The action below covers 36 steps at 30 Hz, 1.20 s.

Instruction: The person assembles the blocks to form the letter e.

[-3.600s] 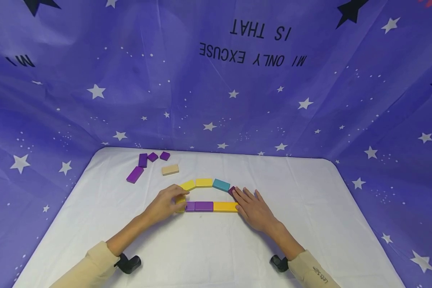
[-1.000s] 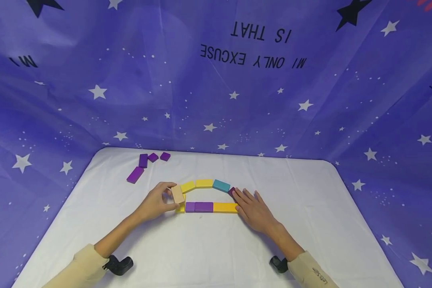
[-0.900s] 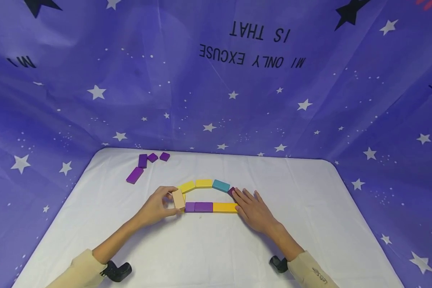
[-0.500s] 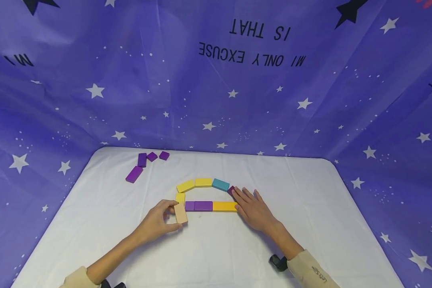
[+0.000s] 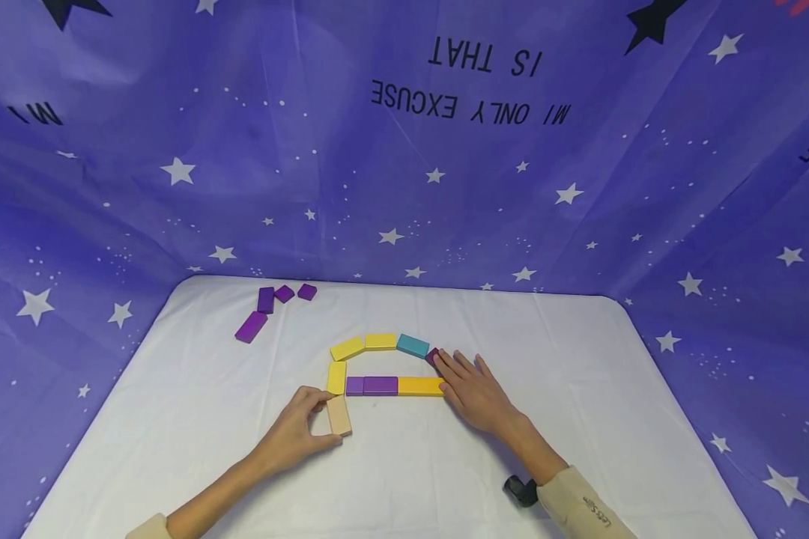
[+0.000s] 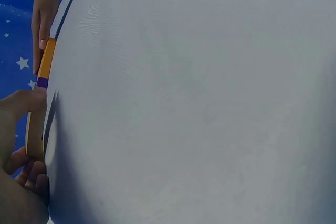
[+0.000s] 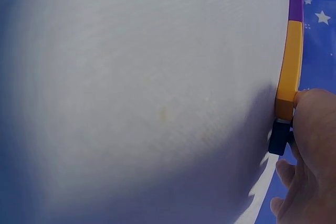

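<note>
My left hand point(image 5: 295, 430) pinches a plain wooden block point(image 5: 339, 415) lengthwise between thumb and fingers. The block lies just below an upright-running yellow block point(image 5: 337, 378), almost in line with it and slightly slanted. From there an arch runs on through more yellow blocks point(image 5: 380, 342), a teal block point(image 5: 413, 345) and a dark purple block point(image 5: 433, 356). Across the arch's bottom is a row of purple blocks point(image 5: 380, 385) and an orange-yellow block point(image 5: 420, 386). My right hand point(image 5: 477, 393) rests flat over the right end, covering part of it. A dark blue block point(image 7: 280, 136) shows there in the right wrist view.
Several loose purple blocks point(image 5: 251, 327) lie at the table's back left. A white cloth point(image 5: 546, 359) covers the table. Purple star-printed fabric point(image 5: 404, 187) hangs behind and at both sides. A black device point(image 5: 520, 491) sits at the right wrist.
The left hand has taken the wooden block from the back left, brought it over the left yellow block, and lowered it toward me below that block. The right hand has stayed in place.
</note>
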Tool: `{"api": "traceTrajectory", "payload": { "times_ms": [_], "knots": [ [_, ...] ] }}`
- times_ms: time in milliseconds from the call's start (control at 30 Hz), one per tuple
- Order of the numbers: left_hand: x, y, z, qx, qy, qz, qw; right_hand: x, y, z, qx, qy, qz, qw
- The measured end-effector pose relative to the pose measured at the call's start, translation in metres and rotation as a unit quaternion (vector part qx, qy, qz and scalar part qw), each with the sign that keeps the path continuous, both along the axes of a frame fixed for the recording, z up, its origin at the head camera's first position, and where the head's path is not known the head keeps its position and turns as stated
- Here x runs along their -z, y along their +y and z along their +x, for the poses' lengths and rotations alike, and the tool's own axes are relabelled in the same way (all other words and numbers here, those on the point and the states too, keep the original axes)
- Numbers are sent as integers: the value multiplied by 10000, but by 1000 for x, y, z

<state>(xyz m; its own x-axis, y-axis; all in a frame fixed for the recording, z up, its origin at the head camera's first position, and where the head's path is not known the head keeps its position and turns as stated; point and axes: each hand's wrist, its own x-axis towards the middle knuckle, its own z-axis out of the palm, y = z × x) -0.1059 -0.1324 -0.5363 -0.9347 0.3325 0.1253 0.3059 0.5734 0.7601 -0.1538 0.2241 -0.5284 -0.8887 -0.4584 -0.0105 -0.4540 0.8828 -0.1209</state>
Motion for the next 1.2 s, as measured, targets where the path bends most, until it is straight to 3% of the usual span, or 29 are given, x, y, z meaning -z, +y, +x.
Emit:
{"api": "traceTrajectory", "payload": {
  "times_ms": [500, 867, 1200],
  "knots": [
    [6, 6, 2, -216, 43, -318, 9993, -1, 1, 1, -39, -48, -52, 10000],
    [8, 9, 5, -319, 445, -342, 9979, 0, 2, 1, -73, 62, -86, 9999],
    [7, 9, 4, -317, 381, -448, 9978, 2, 1, 0, -49, 69, -41, 10000]
  ]
}}
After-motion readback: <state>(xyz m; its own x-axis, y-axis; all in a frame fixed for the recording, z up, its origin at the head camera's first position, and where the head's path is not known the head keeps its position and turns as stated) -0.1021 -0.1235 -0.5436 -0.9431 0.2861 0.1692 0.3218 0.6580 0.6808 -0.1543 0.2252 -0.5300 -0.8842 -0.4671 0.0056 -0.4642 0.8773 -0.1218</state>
